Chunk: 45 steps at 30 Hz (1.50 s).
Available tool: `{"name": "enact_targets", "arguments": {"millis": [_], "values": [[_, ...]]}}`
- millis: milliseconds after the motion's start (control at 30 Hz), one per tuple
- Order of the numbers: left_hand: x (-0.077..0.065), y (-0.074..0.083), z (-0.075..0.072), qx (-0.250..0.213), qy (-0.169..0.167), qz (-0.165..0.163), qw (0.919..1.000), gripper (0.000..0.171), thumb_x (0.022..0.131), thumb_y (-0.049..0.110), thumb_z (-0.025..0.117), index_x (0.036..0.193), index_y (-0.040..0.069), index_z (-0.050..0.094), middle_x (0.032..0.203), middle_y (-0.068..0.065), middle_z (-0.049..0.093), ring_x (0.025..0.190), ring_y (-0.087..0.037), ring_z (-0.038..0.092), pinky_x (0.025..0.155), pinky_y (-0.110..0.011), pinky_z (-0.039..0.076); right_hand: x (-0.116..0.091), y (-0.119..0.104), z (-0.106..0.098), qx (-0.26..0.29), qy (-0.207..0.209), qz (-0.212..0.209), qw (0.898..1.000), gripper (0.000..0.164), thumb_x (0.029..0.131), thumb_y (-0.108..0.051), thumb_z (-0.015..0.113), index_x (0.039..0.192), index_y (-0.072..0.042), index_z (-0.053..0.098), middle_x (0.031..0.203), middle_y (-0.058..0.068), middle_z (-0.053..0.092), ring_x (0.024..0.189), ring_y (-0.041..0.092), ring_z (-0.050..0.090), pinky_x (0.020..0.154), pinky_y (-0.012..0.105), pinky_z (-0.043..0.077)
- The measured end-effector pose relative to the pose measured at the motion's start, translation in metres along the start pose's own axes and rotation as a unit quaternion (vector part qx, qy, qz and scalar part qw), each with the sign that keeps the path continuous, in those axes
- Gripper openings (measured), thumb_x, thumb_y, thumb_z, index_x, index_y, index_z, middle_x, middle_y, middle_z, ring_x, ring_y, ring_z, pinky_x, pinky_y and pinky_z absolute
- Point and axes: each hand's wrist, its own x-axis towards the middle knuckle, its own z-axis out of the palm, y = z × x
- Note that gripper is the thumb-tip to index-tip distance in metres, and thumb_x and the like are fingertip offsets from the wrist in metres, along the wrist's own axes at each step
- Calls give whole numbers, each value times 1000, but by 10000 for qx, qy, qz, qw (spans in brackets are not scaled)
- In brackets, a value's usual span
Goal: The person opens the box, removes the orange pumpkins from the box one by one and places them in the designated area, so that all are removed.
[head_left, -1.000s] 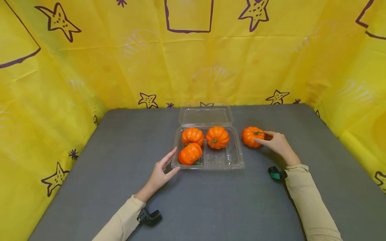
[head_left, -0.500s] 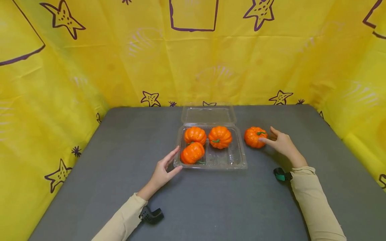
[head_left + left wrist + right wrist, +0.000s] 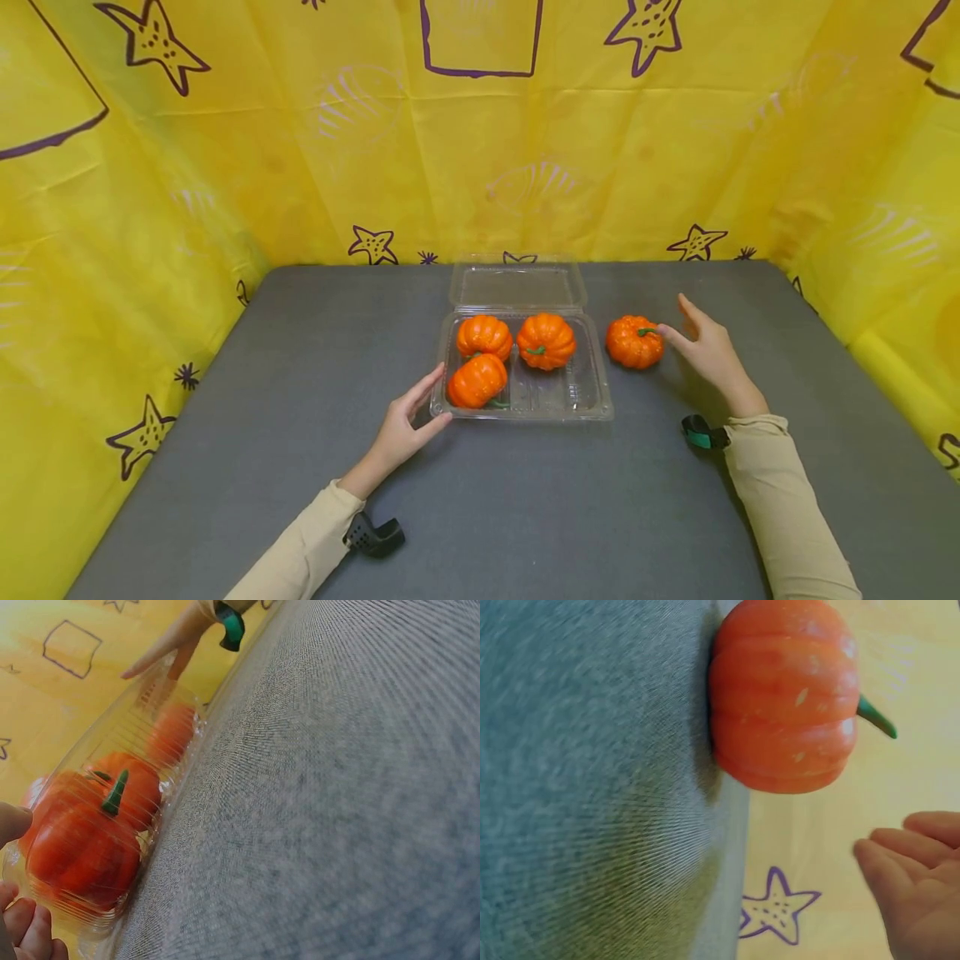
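Right hand (image 3: 708, 354), fingers spread, hovers just beside the lone pumpkin (image 3: 632, 343) on the bench (image 3: 540, 508), right of centre in the head view! Left hand (image 3: 397, 429), thumb and fingers apart, at the lower-left corner of the clear container (image 3: 525, 413), three pumpkins (image 3: 547, 337) inside, mid-frame.

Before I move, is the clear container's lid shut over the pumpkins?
No, the head view shows the lid folded open behind the container, its three pumpkins uncovered.

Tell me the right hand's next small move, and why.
Probably draw the right hand further from the pumpkin outside the clear container: that pumpkin sits stem-up on the table, and the hand has opened and eased away over the last second.
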Motion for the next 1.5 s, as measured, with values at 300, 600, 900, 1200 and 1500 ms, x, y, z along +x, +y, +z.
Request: {"name": "enact_targets", "arguments": {"millis": [300, 600, 900, 1200, 1500], "values": [[-1, 0, -1, 60, 14, 63, 10000, 60, 68, -23, 61, 122, -23, 35, 125, -38, 35, 115, -45, 36, 98, -26, 29, -1, -22, 4, 878, 379, -629, 9934, 67, 87, -14, 60, 141, -2, 23, 139, 21, 28, 121, 34, 36, 95, 31, 35], [0, 1, -1, 49, 9, 113, 9999, 59, 68, -24, 61, 121, -24, 35, 125, -39, 35, 114, -45, 36, 98, -27, 30, -4, -50, 9, 1752, 272, -1354, 9748, 65, 83, 7, 58, 139, 1, 26, 140, 23, 26, 125, 17, 34, 95, 18, 33], [1, 0, -1, 7, 16, 101, 9999, 59, 68, -24, 61, 121, -23, 35, 125, -39, 34, 115, -45, 36, 98, -26, 29, -7, -73, 24, 1100, 680, -2084, 9695, 87, 62, 12, 75, 136, 6, 30, 138, 22, 30, 122, 32, 34, 97, 27, 34], [0, -1, 0, 42, 26, 108, 9999, 59, 68, -24, 61, 121, -24, 35, 125, -39, 34, 115, -45, 36, 98, -27, 30, 14, -62, 53, 293, 399, -2431, 9687, 105, 55, -6, 85, 141, -8, 25, 144, 6, 24, 128, 24, 27, 99, 44, 28], [1, 1, -2, 80, 21, 69, 9999, 59, 68, -23, 61, 121, -23, 36, 125, -38, 35, 113, -47, 36, 97, -28, 30, 25, -69, 66, 368, -163, -2483, 9678, 107, 59, -16, 84, 143, -12, 18, 147, 3, 15, 131, 22, 17, 100, 51, 22]]}}
